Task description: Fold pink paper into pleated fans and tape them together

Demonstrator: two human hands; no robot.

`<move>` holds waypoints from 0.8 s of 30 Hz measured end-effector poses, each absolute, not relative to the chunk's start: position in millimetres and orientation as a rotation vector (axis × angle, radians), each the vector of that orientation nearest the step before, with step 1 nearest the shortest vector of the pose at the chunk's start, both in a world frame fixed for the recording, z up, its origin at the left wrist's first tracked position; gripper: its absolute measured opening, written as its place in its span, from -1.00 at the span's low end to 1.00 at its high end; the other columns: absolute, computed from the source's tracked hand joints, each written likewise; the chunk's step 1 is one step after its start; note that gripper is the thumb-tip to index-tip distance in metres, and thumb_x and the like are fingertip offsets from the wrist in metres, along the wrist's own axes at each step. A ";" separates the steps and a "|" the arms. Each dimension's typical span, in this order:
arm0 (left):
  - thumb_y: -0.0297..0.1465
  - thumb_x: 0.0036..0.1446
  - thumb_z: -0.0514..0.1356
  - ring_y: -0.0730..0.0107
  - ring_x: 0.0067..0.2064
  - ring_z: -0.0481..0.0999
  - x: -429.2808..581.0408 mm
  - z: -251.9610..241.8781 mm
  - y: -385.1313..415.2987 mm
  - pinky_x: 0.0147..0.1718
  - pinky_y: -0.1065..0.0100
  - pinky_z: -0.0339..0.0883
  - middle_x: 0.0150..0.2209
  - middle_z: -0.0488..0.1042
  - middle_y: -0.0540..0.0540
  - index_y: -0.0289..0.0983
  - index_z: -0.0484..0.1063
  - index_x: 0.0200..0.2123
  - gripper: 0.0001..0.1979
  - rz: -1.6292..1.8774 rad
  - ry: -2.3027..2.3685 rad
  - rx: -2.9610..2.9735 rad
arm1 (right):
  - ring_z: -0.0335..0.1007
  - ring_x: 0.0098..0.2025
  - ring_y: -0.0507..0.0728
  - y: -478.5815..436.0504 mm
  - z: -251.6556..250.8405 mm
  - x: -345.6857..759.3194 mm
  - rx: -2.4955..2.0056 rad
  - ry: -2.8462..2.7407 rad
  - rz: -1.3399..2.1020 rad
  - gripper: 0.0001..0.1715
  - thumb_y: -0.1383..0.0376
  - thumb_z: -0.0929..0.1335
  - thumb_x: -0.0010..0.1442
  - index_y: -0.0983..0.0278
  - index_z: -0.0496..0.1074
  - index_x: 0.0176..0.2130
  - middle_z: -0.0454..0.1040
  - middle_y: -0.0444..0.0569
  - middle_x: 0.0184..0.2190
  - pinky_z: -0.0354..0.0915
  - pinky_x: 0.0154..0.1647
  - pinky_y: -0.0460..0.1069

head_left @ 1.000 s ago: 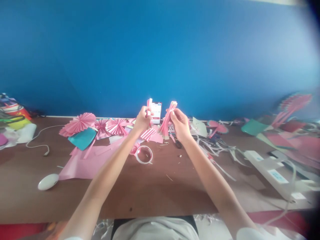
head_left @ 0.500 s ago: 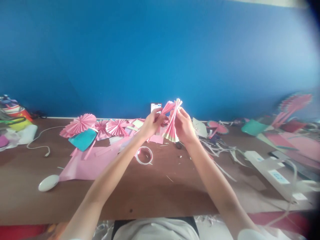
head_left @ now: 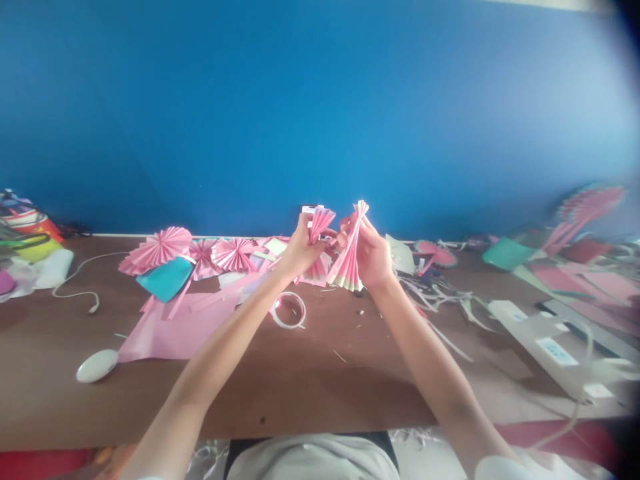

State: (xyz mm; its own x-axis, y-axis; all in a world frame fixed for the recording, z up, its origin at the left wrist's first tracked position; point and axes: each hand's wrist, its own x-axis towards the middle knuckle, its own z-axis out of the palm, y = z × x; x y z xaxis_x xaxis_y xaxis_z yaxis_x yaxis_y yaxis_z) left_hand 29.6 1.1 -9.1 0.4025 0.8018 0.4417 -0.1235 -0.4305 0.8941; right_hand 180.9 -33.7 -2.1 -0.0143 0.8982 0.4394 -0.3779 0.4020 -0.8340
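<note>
Between the fingers of my left hand (head_left: 301, 250) is a pleated pink paper fan (head_left: 321, 223), pinched at its middle so both ends flare. My right hand (head_left: 374, 252) grips a second pleated paper fan (head_left: 349, 259), pink with pale edges, its lower end spread wide. Both are held up above the desk, a small gap apart. Some fingertips of each hand are hidden behind the folds. A roll of tape (head_left: 289, 311) lies on the desk below my hands.
Pink paper rosettes (head_left: 163, 248), a teal paper piece (head_left: 166, 279) and a pink sheet (head_left: 165, 337) lie left. A white mouse (head_left: 97, 366) sits near them. White paper strips (head_left: 440, 293) and a power strip (head_left: 540, 340) are on the right; a blue wall (head_left: 320, 100) stands behind.
My hands have moved slightly apart, opening a gap between the two paper fans. The left fan has turned more upright, and the right one has shifted a little to the right.
</note>
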 end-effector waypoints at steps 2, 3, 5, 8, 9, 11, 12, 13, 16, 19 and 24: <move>-0.49 0.20 0.13 0.46 -0.41 0.57 29.0 -3.7 -3.4 -0.42 0.36 0.48 -0.14 0.53 -0.12 -0.20 0.11 0.01 -0.66 1.196 0.597 1.689 | 0.18 -0.50 0.01 -30.9 -4.6 184.2 -0.559 -1.223 1.086 -0.77 0.05 0.30 0.23 0.11 0.33 -0.19 0.31 -0.12 -0.37 0.23 -0.51 -0.04; -0.42 0.24 0.13 0.50 -0.47 0.54 28.4 -1.1 -5.0 -0.48 0.39 0.45 -0.14 0.53 -0.12 -0.20 0.13 0.00 -0.70 1.188 0.613 1.700 | 0.14 -0.52 0.01 -29.4 -5.9 185.5 -0.539 -1.240 1.093 -0.75 0.04 0.32 0.21 0.11 0.33 -0.19 0.28 -0.13 -0.40 0.19 -0.56 -0.05; -0.27 0.29 0.11 0.58 -0.56 0.45 26.8 2.8 -6.8 -0.60 0.46 0.33 -0.21 0.53 -0.09 -0.22 0.20 -0.04 -0.75 1.188 0.662 1.727 | 0.06 -0.55 -0.01 -27.0 -8.1 186.8 -0.484 -1.254 1.135 -0.72 0.03 0.37 0.16 0.13 0.34 -0.22 0.21 -0.16 -0.45 0.10 -0.63 -0.07; -0.14 0.28 0.12 0.62 -0.63 0.31 24.8 4.1 -6.7 -0.68 0.49 0.17 -0.47 0.43 0.03 -0.25 0.26 -0.16 -0.71 1.219 0.689 1.772 | -0.07 -0.58 -0.03 -26.2 -9.8 184.2 -0.425 -1.216 1.207 -0.70 0.05 0.41 0.10 0.15 0.35 -0.25 0.14 -0.18 -0.48 -0.01 -0.68 -0.09; -0.12 0.27 0.13 0.62 -0.64 0.28 24.5 3.7 -6.6 -0.68 0.49 0.13 -0.54 0.36 0.07 -0.26 0.27 -0.18 -0.69 1.222 0.677 1.787 | -0.10 -0.58 -0.03 -26.7 -9.9 182.4 -0.421 -1.194 1.222 -0.70 0.06 0.42 0.09 0.15 0.36 -0.25 0.13 -0.19 -0.48 -0.03 -0.68 -0.09; -0.09 0.28 0.11 0.61 -0.65 0.23 24.5 3.2 -7.2 -0.69 0.48 0.08 -0.59 0.27 0.11 -0.26 0.29 -0.18 -0.67 1.200 0.652 1.818 | -0.14 -0.57 -0.02 -28.2 -10.0 178.6 -0.418 -1.151 1.241 -0.69 0.07 0.43 0.07 0.15 0.37 -0.23 0.11 -0.19 -0.49 -0.07 -0.68 -0.09; -0.07 0.29 0.08 0.61 -0.65 0.23 24.7 3.3 -8.1 -0.69 0.47 0.07 -0.59 0.26 0.10 -0.26 0.31 -0.18 -0.65 1.186 0.651 1.835 | -0.14 -0.56 -0.01 -29.0 -9.9 177.0 -0.413 -1.136 1.252 -0.67 0.08 0.44 0.05 0.15 0.37 -0.22 0.10 -0.19 -0.49 -0.08 -0.68 -0.08; -0.06 0.31 0.06 0.60 -0.64 0.24 25.1 3.9 -9.3 -0.68 0.46 0.07 -0.58 0.27 0.08 -0.26 0.32 -0.18 -0.64 1.178 0.660 1.850 | -0.14 -0.56 -0.01 -29.8 -9.9 175.6 -0.400 -1.124 1.263 -0.66 0.08 0.45 0.02 0.15 0.38 -0.22 0.10 -0.19 -0.49 -0.08 -0.68 -0.08; -0.05 0.33 0.01 0.56 -0.61 0.31 26.1 7.0 -13.3 -0.63 0.44 0.15 -0.57 0.34 0.03 -0.27 0.35 -0.20 -0.61 1.210 0.684 1.843 | -0.16 -0.56 -0.02 -31.6 -9.9 173.8 -0.350 -1.129 1.285 -0.64 0.11 0.45 0.00 0.16 0.37 -0.21 0.08 -0.19 -0.49 -0.10 -0.68 -0.08; -0.05 0.34 -0.02 0.49 -0.56 0.43 25.8 9.8 -15.3 -0.56 0.42 0.29 -0.56 0.41 -0.01 -0.27 0.37 -0.13 -0.58 1.239 0.650 1.773 | -0.16 -0.58 -0.02 -32.6 -9.6 175.2 -0.367 -1.175 1.247 -0.70 0.09 0.40 0.09 0.14 0.35 -0.20 0.07 -0.20 -0.50 -0.08 -0.69 -0.08; -0.08 0.34 0.02 0.47 -0.55 0.48 23.3 10.3 -15.3 -0.57 0.40 0.30 -0.48 0.48 -0.04 -0.25 0.37 -0.12 -0.64 1.278 0.684 1.764 | -0.12 -0.59 -0.03 -31.1 -10.7 180.0 -0.387 -1.196 1.249 -0.70 0.09 0.41 0.08 0.13 0.32 -0.22 0.08 -0.20 -0.48 -0.03 -0.65 -0.07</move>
